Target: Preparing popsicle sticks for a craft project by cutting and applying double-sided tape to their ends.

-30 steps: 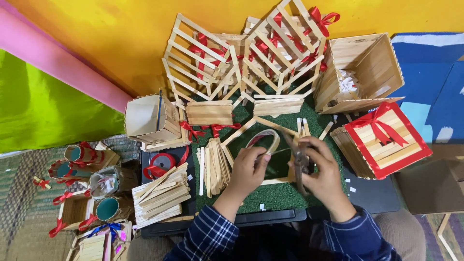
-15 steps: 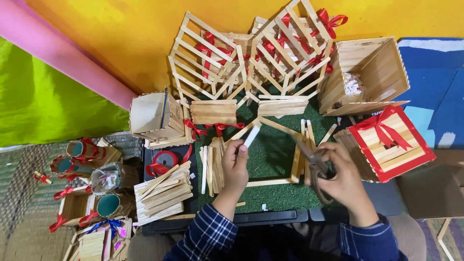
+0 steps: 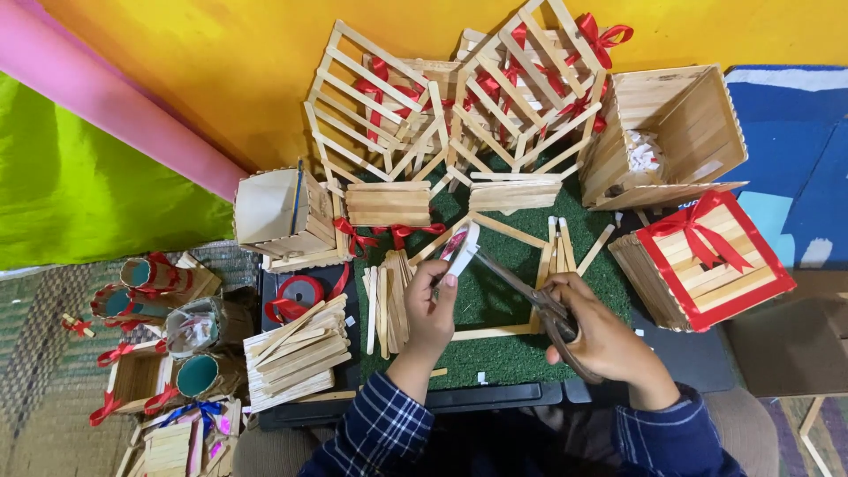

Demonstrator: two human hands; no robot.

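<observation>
Your work sits on the green mat (image 3: 495, 305), crowded round by stick frames (image 3: 459, 106) and wooden boxes (image 3: 671, 132). Your right hand (image 3: 601, 340) is closed on the scissors (image 3: 530, 296), blades parted and pointing up-left toward the stick (image 3: 463, 247) pinched upright-tilted in your left hand (image 3: 430, 309), which is nearer.

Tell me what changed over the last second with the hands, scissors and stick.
The left hand lifted a flat stick off the green mat, tip upward. The right hand shifted right and brought the scissors up, blades pointing at the stick. The stick piles, lattice baskets and ribboned boxes stayed put.
</observation>
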